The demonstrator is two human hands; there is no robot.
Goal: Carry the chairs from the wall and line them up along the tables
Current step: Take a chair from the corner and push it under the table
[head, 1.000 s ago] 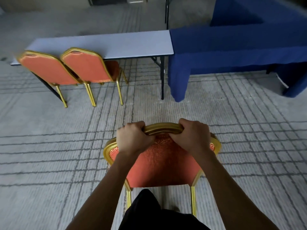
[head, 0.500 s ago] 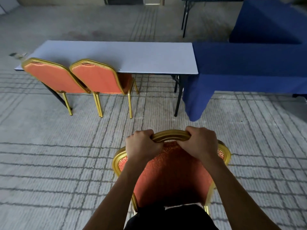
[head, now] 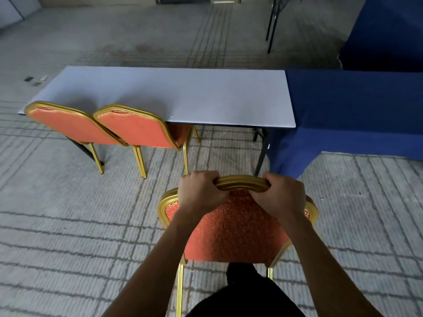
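**Three chairs, two hands.** All three chairs have orange upholstery and gold frames. The held chair (head: 235,229) is seen from behind in the foreground. Its top rail is gripped by the left hand (head: 199,191) and the right hand (head: 281,195), each with fingers curled over the gold rim. The hands are set apart, with a bare stretch of rail between them. Two of this chair's legs are visible below its back. Whether its feet meet the carpet (head: 57,225) cannot be told.

The held chair lies near the white table (head: 183,94) but apart from it, opposite the unoccupied right part of the near edge. The other two chairs, the outer chair (head: 68,124) and the inner chair (head: 137,129), are placed side by side at the left part of that edge. Their backs overlap and their seats are tucked under the top.

One blue-draped table (head: 354,106) is joined to the white table's right end. A third table (head: 272,24) is marked only by dark legs at the upper right. Dark trousers (head: 240,298) are seen at the bottom edge.
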